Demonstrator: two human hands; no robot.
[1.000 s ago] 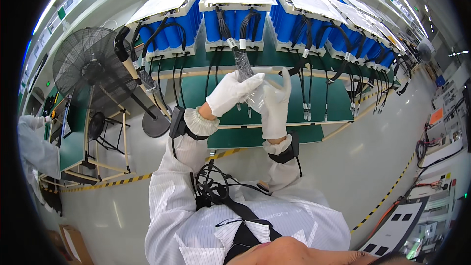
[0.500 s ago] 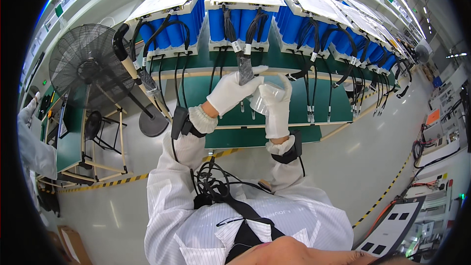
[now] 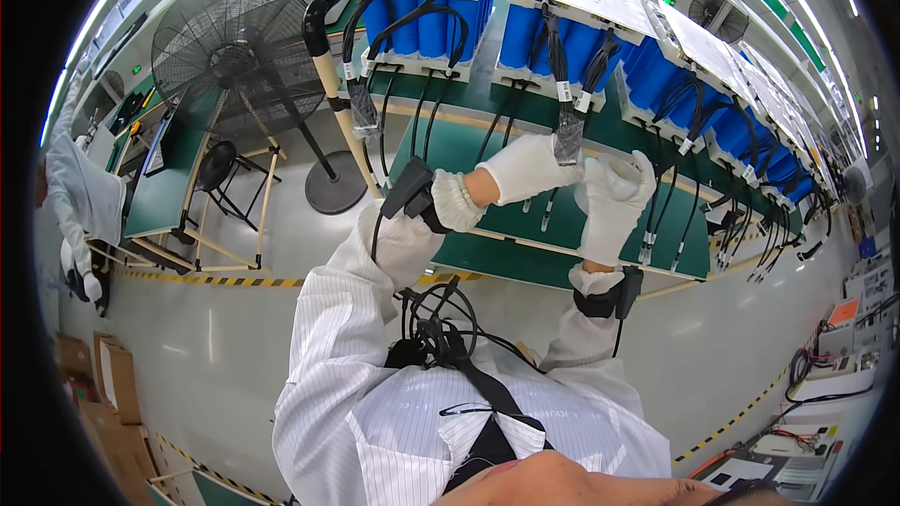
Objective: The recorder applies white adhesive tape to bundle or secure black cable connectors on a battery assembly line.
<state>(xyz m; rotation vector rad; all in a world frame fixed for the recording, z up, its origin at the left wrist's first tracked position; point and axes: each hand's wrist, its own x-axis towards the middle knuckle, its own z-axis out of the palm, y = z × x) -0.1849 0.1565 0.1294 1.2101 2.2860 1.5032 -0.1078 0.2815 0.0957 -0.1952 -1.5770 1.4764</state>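
Note:
A black cable bundle [image 3: 567, 135], its lower end wrapped in clear film, hangs from the middle blue battery pack [image 3: 567, 42]. My left hand [image 3: 530, 171], in a white glove, is closed at that wrapped end; its fingertips are partly hidden behind the bundle. Just to the right, my right hand [image 3: 609, 215], also gloved, curls its fingers round a roll of clear tape [image 3: 621, 180]. The two hands nearly touch. Thin black cables with clear-capped ends [image 3: 547, 215] dangle below them.
More blue packs [image 3: 412, 23] with hanging cables line the green bench [image 3: 497, 103]. A tan pipe post with a black elbow [image 3: 323, 47] stands left of my hands. Beyond it are a large fan [image 3: 234, 61] and another person [image 3: 84, 178]. Cables loop over my chest.
The view has swung left, so the packs and hands appear farther right. My right hand with the tape roll has turned, its fingers more curled. My left hand stays at the wrapped bundle.

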